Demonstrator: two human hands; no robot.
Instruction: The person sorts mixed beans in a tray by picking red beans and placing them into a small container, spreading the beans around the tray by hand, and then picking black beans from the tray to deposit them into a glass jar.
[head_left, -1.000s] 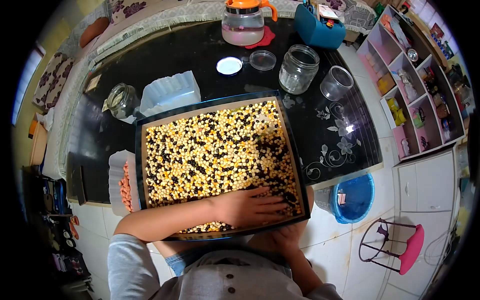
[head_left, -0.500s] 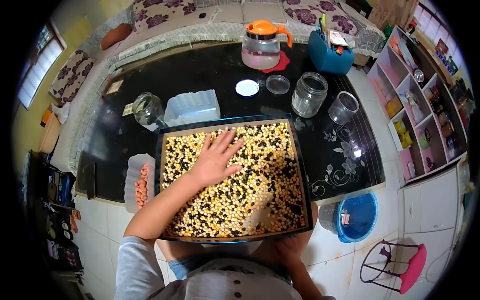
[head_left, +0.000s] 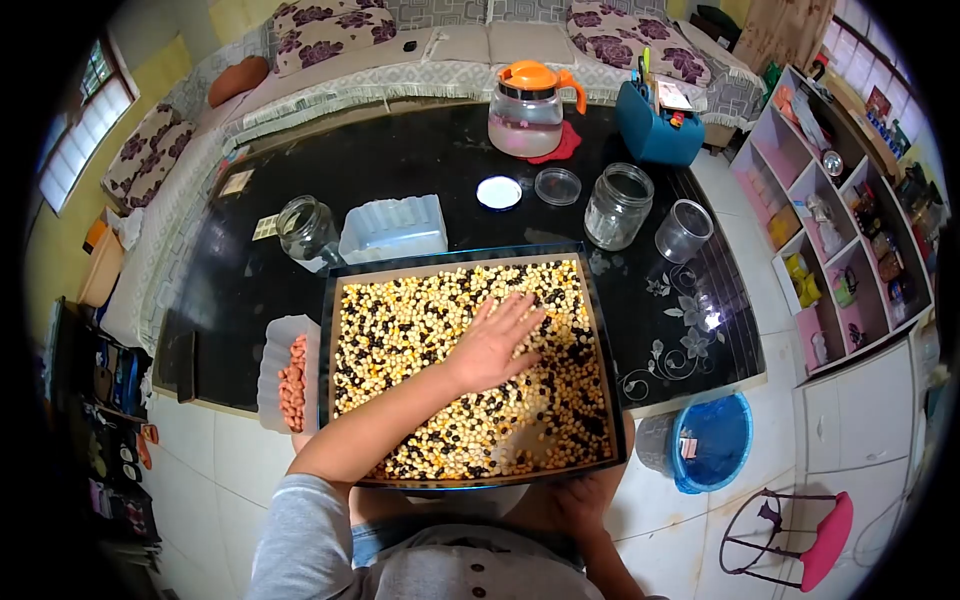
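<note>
A shallow dark-edged tray (head_left: 598, 400) lies across the lap and the near table edge, with mixed yellow, cream and black kernels (head_left: 400, 330) spread over its bottom. My left hand (head_left: 493, 345) rests palm down on the kernels, right of the tray's middle, fingers spread and nothing held. Below the tray's near right corner, my right hand (head_left: 580, 503) is by the thigh; its fingers are dim and partly hidden. Left of the tray stands a clear plastic container (head_left: 272, 375) with reddish-brown nuts (head_left: 292, 385).
On the black table (head_left: 240, 310) stand an empty plastic container (head_left: 395, 228), glass jars (head_left: 308, 232) (head_left: 618, 207), a clear cup (head_left: 684, 232), two lids, an orange-topped pitcher (head_left: 525, 115) and a teal holder (head_left: 660, 125). A blue-lined bin (head_left: 715, 445) and pink stool (head_left: 828, 540) are at right.
My left hand went from the tray's near right to its upper left, then rightward over the kernels, fingers still spread. The camera view has shifted, so the table sits lower in the frame.
</note>
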